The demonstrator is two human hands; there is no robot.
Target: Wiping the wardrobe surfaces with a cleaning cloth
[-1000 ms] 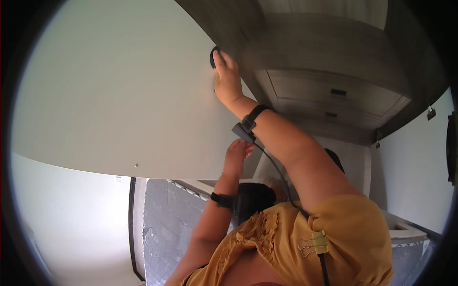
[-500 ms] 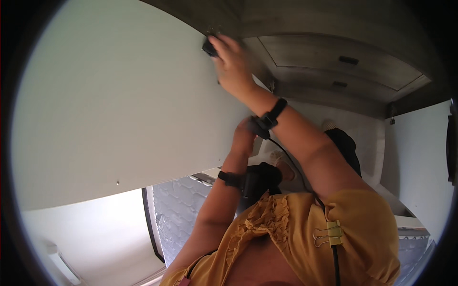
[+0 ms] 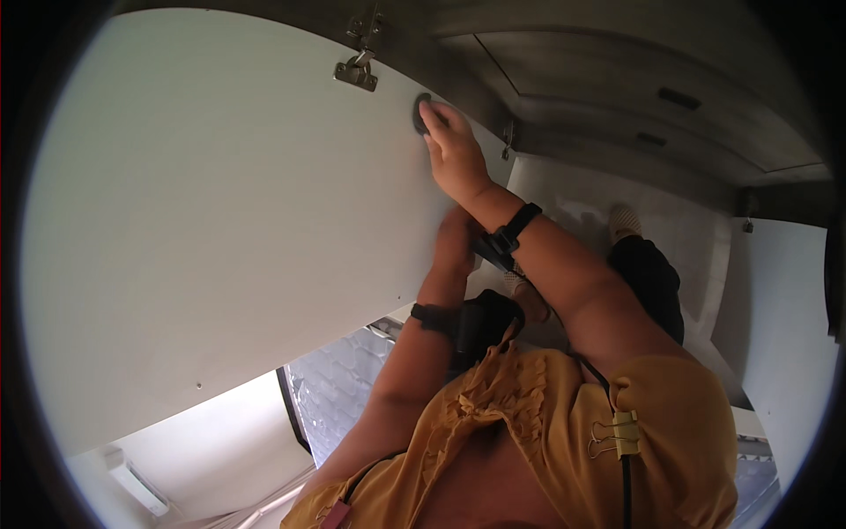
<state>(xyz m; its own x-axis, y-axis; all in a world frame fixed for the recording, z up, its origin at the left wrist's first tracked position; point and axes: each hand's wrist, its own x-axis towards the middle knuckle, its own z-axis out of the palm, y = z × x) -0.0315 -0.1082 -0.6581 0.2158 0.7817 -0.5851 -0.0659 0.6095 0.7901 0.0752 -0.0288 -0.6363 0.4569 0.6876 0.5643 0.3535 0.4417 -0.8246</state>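
Note:
My right hand is closed round a dark, rounded pad and presses it against the inner face of a large white cabinet door, close to the door's hinged edge. Just beyond the pad is a metal hinge. My left hand is lower, by the same door surface, partly covered by my right forearm and a wrist strap. Its fingers are hidden, so whether it grips anything does not show.
A dark cabinet frame runs along the top right. Another white door stands at the right. My feet are on a pale floor. A quilted silvery covering and a white wall lamp lie beyond the door's lower edge.
My right hand has slid the dark pad down and to the right along the door, uncovering the hinge. The view has shifted slightly. My left hand stays about where it was.

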